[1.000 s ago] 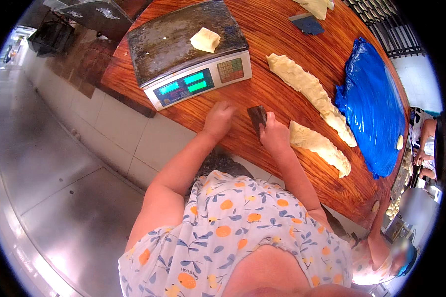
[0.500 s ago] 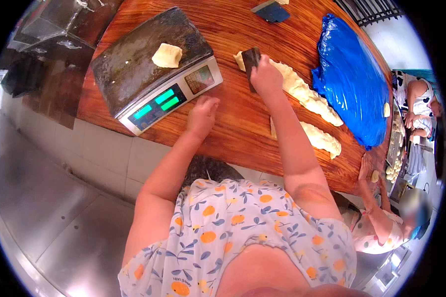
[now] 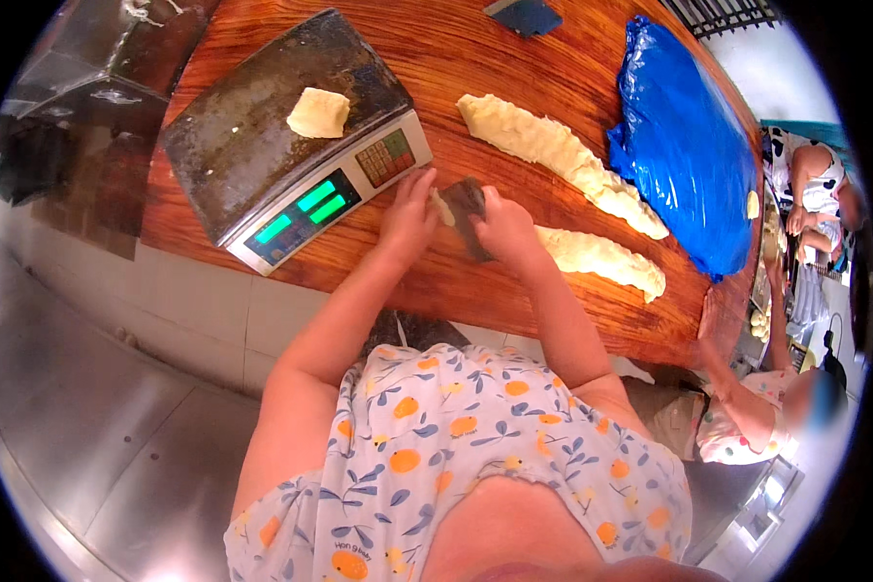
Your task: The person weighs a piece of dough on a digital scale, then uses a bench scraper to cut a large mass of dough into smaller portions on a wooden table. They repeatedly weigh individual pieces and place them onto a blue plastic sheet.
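My right hand (image 3: 500, 223) grips a dark flat scraper (image 3: 470, 221) beside the scale. Against the scraper is a small strip of dough (image 3: 441, 207), held at the fingertips of my curled left hand (image 3: 410, 215). A squarish dough piece (image 3: 317, 113) rests on the dark pan of the electronic scale (image 3: 281, 165), whose green displays are lit. A long dough log (image 3: 553, 155) lies behind my hands on the wooden table (image 3: 427, 301), and a shorter log (image 3: 606, 264) lies just right of my right hand, partly hidden by it.
A crumpled blue plastic sheet (image 3: 679, 145) covers the table's right part. Another scraper (image 3: 524, 16) lies at the back. Two co-workers (image 3: 810, 194) (image 3: 747, 417) are at the right. A metal surface (image 3: 68, 407) is on the left, beside floor tiles (image 3: 194, 310).
My right hand and scraper went out over the long log, then came back down-left toward my left hand, where a dough strip now shows. The view has shifted slightly.
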`<state>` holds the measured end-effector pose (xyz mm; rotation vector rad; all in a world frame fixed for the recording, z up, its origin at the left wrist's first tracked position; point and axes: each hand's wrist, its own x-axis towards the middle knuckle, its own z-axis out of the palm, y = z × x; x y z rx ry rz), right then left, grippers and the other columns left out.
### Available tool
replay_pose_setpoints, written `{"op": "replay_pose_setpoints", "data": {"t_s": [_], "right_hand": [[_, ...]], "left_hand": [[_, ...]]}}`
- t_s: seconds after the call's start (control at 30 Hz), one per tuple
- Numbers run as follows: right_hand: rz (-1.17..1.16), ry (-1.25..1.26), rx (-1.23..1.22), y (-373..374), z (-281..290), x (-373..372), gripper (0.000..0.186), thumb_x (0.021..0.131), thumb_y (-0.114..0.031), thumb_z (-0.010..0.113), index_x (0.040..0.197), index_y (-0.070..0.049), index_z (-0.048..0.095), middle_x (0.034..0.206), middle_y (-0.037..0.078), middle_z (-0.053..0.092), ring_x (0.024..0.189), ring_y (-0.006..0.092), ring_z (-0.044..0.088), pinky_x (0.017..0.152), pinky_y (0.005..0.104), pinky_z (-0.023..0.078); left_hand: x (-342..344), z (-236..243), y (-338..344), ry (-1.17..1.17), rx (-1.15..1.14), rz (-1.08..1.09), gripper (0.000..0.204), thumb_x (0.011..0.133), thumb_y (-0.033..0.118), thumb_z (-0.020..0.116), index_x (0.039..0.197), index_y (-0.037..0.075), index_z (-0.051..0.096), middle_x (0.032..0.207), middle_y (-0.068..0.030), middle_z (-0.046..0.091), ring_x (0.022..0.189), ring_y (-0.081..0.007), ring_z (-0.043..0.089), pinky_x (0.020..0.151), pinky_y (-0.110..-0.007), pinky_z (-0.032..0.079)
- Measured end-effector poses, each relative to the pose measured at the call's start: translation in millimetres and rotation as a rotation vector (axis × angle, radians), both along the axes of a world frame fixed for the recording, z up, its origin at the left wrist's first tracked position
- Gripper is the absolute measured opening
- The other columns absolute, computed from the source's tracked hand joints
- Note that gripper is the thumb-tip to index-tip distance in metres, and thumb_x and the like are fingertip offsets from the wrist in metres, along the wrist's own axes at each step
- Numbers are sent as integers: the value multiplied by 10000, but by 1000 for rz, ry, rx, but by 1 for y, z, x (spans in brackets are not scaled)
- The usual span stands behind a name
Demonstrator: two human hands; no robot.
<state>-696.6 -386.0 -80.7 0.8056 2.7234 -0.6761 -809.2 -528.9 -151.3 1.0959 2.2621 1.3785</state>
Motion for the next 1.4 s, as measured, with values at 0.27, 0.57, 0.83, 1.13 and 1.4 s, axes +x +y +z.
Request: {"op": "replay_pose_setpoints", "data": {"t_s": [0.27, 0.57, 0.83, 1.13, 1.4], "right_hand": [[-167, 158, -33, -4, 12, 26, 350, 860, -236, 633, 1071, -7, 474, 811, 264, 647, 806, 458, 634, 702, 536, 491], [3, -1, 73, -37, 4, -2, 267, 856, -158, 607, 1005, -1, 451, 745, 225, 662, 723, 415, 666, 645, 508, 515], [9, 14, 35, -33, 2, 11, 337, 858, -191, 629, 1073, -2, 452, 772, 228, 665, 744, 422, 661, 666, 516, 518], [52, 58, 81, -37, 1, 41, 289, 851, -175, 640, 1018, -24, 458, 727, 216, 660, 684, 401, 666, 602, 493, 523], [68, 60, 117, -38, -1, 61, 293, 858, -187, 641, 1032, -27, 467, 729, 197, 666, 674, 388, 668, 595, 478, 529]], "left_hand": [[-2, 8, -12, -8, -193, -197, 226, 837, 74, 636, 1063, 69, 638, 1075, -149, 614, 983, -363, 612, 815, -433, 506], [-1, 29, -21, 234, -134, -57, 100, 853, 98, 648, 951, 86, 635, 933, -139, 627, 859, -359, 633, 715, -442, 522], [-144, 105, -40, 576, 85, 358, 96, 808, 131, 729, 878, 82, 684, 872, -84, 639, 787, -282, 634, 695, -384, 521], [-58, 67, -63, 624, 22, 295, 272, 808, 86, 690, 1076, 53, 661, 1107, -164, 624, 1001, -365, 587, 837, -442, 493], [33, 29, -74, 356, -152, -93, 194, 806, 70, 691, 998, 36, 681, 1120, -156, 631, 1020, -355, 601, 876, -433, 499]]}}
